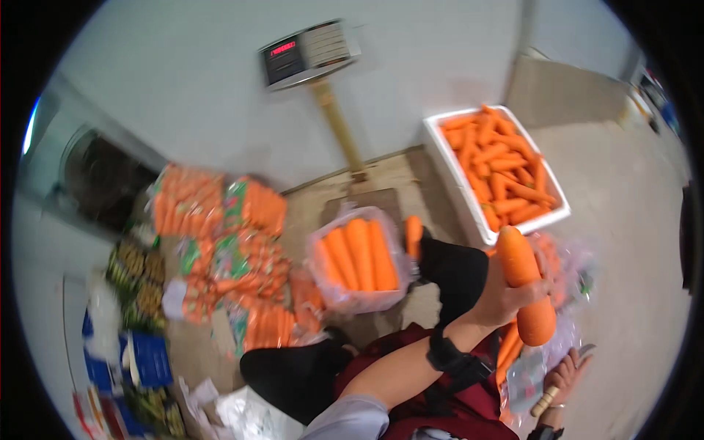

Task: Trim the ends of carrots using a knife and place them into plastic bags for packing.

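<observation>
My left hand (522, 295) is closed around a large, thick carrot (518, 257), raised at the right of my lap. Below it, my right hand (563, 378) is closed on a small knife (545, 402) with a pale wooden handle; a short metal blade shows past the fingers. Under both hands lie more carrots (509, 350) and clear pinkish plastic bags (561, 337), partly hidden by my arm. In front of me an open plastic bag (345, 299) holds several big carrots (359, 253) on the scale. A single carrot (413, 233) is beside that bag.
A white foam box (480, 227) full of carrots stands ahead to the right. The scale's display (308, 55) rises on a post (337, 125) by the wall. Packed bags of carrots (249, 264) are piled at left, near bundled vegetables (136, 275) and a blue box (149, 359).
</observation>
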The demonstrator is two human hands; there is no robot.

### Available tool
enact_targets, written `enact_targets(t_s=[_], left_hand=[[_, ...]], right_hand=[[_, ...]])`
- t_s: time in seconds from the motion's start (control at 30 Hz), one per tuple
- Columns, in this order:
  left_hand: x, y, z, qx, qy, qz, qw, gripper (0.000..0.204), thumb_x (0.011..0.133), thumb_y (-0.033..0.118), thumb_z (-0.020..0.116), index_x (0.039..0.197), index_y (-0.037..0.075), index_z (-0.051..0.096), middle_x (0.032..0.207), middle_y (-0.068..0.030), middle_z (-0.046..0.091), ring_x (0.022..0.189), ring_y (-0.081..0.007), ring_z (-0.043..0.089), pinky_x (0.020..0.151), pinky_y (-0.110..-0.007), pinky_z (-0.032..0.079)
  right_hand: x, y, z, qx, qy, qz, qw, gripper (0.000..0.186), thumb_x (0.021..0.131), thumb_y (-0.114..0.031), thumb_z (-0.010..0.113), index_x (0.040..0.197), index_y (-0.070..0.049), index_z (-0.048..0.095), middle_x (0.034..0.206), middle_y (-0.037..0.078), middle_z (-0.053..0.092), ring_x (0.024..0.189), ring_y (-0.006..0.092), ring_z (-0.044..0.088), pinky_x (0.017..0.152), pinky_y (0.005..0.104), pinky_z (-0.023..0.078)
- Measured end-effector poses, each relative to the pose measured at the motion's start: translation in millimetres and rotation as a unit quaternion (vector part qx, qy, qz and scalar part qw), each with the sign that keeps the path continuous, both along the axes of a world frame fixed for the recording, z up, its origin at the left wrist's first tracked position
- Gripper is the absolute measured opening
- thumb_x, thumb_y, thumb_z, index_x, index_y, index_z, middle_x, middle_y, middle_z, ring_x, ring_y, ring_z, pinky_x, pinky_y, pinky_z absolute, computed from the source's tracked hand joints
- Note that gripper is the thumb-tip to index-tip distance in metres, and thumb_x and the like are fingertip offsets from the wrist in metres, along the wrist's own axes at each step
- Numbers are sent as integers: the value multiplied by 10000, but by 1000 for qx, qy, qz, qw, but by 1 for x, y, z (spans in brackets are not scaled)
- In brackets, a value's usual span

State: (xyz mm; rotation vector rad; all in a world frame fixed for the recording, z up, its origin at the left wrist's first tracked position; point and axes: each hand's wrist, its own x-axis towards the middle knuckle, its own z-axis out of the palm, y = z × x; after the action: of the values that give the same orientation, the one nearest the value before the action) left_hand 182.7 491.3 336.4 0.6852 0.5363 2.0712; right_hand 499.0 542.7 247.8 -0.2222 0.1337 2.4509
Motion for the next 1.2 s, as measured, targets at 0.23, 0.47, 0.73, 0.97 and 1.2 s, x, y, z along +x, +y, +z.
enact_targets(t_s=[0.23, 0.47, 0.73, 0.97, 1.2], left_hand=[[-160, -218, 34, -135, 187, 460, 858, 181, 757, 122, 603, 874, 39, 492, 776, -85, 560, 717, -175, 567, 664, -308, 489], [-162, -464, 65, -168, 254, 700, 646, 251, 780, 287, 566, 885, 104, 430, 758, -30, 420, 728, -174, 426, 755, -362, 362], [-97, -555, -87, -352, 87, 753, 549, 294, 755, 206, 640, 895, 44, 439, 767, -90, 511, 722, -205, 520, 724, -354, 451], [-42, -544, -206, -432, -7, 693, 577, 294, 687, 84, 697, 897, 45, 495, 873, -104, 556, 882, -246, 545, 820, -392, 437], [-38, -514, -339, -725, 32, 369, 580, 338, 696, 205, 718, 948, 56, 549, 925, -140, 593, 932, -318, 569, 843, -405, 441]], right_hand=[[-154, 36, 5, 74, -39, 196, 977, 442, 937, -464, 368, 1050, -43, 440, 597, -18, 283, 455, 64, 278, 407, 207, 285], [-403, -105, 38, 479, -209, 506, 686, 287, 918, -206, 431, 1118, -18, 518, 612, -15, 448, 388, 60, 374, 376, 190, 346], [-527, -342, -139, 749, -43, 642, 157, 390, 798, -334, 601, 1065, -51, 579, 831, 106, 607, 621, 185, 593, 558, 299, 477], [-509, -350, -311, 910, 117, 345, 198, 425, 739, -355, 671, 980, -8, 626, 785, 156, 664, 754, 304, 644, 678, 373, 488], [-523, -376, -263, 718, -118, 674, 128, 275, 819, -248, 594, 961, -14, 571, 606, 90, 575, 497, 185, 566, 482, 306, 453]])
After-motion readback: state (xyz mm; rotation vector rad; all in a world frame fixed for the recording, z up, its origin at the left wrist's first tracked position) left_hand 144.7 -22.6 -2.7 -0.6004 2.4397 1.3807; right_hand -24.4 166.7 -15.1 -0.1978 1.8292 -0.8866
